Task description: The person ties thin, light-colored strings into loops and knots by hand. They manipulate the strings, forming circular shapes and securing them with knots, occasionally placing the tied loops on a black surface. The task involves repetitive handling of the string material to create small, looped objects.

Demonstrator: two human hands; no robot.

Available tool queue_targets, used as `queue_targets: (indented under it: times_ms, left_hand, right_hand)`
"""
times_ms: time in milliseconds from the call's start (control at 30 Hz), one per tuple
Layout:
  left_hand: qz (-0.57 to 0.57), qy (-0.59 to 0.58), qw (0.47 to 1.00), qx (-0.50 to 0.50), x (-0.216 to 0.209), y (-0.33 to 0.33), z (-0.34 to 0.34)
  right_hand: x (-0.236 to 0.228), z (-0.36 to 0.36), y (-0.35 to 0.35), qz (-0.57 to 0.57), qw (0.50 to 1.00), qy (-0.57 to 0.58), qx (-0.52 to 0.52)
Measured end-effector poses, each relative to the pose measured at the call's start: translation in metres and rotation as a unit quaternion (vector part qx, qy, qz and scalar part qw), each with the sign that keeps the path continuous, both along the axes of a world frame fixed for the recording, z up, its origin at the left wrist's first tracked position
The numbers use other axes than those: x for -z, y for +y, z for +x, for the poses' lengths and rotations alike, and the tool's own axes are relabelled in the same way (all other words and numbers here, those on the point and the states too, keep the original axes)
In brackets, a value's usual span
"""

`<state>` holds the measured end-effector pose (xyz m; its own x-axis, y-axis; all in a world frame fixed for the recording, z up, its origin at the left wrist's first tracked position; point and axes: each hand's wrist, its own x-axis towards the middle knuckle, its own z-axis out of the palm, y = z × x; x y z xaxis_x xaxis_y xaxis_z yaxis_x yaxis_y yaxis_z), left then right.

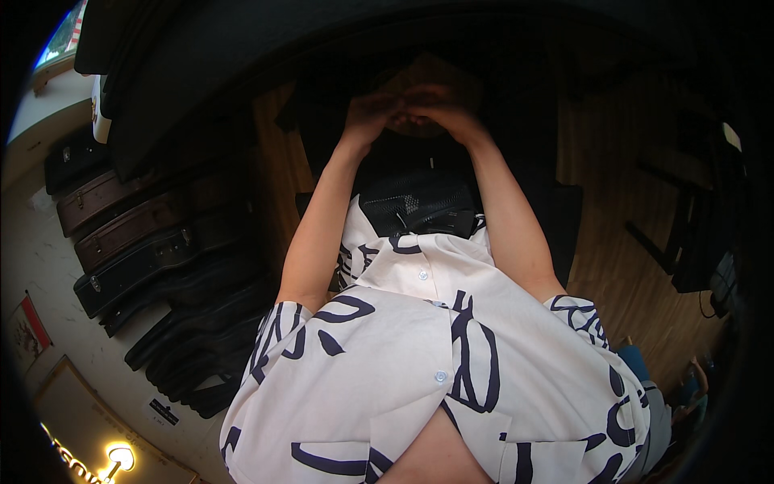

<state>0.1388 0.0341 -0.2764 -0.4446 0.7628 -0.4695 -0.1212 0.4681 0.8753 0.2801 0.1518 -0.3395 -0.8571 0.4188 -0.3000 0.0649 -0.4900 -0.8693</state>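
Both my arms stretch forward into deep shade, and the hands come together there. My left hand (373, 118) and my right hand (447, 113) meet at the fingers, which are dim and smeared by motion. A faint brownish shape (423, 74) lies just beyond and around the fingers; its kind is too dark to make out. Whether either hand grips it, I cannot tell. Nearer my body, between the forearms, is a black mesh item (411, 202) against other black material.
A big dark surface (322, 36) spans the far side above my hands. Several black and brown instrument cases (137, 206) line the left wall. Wooden floor (597, 202) shows at right, with dark furniture (677, 226) on it. Part of another person (695, 387) appears at lower right.
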Motion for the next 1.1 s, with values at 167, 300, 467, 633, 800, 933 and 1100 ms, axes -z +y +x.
queue_targets:
  times_ms: [167, 300, 467, 633, 800, 933, 1100]
  left_hand:
    - [-0.057, 0.067, 0.993, 0.073, -0.001, 0.001, -0.005]
    - [-0.087, 0.047, 0.992, 0.075, -0.005, -0.001, -0.007]
    - [-0.077, 0.024, 0.995, 0.057, -0.003, -0.004, -0.012]
    - [-0.079, 0.025, 0.995, 0.051, 0.004, -0.003, -0.016]
    - [-0.1, 0.023, 0.995, 0.003, 0.011, 0.001, -0.014]
    - [-0.086, -0.032, 0.994, -0.062, 0.007, 0.008, -0.008]
    - [-0.075, -0.069, 0.99, -0.099, 0.008, 0.01, -0.007]
  right_hand:
    - [0.005, 0.001, 0.004, 0.049, 0.997, -0.041, -0.046]
    - [-0.006, 0.007, -0.002, 0.032, 0.994, -0.096, -0.039]
    - [-0.008, 0.008, 0.0, 0.033, 0.994, -0.098, -0.044]
    - [0.035, 0.005, -0.006, 0.053, 0.995, -0.085, 0.03]
    - [0.05, -0.003, -0.004, 0.105, 0.987, -0.067, 0.104]
    - [0.021, -0.004, 0.004, 0.158, 0.976, -0.101, 0.112]
    - [0.018, -0.002, 0.006, 0.124, 0.981, -0.065, 0.131]
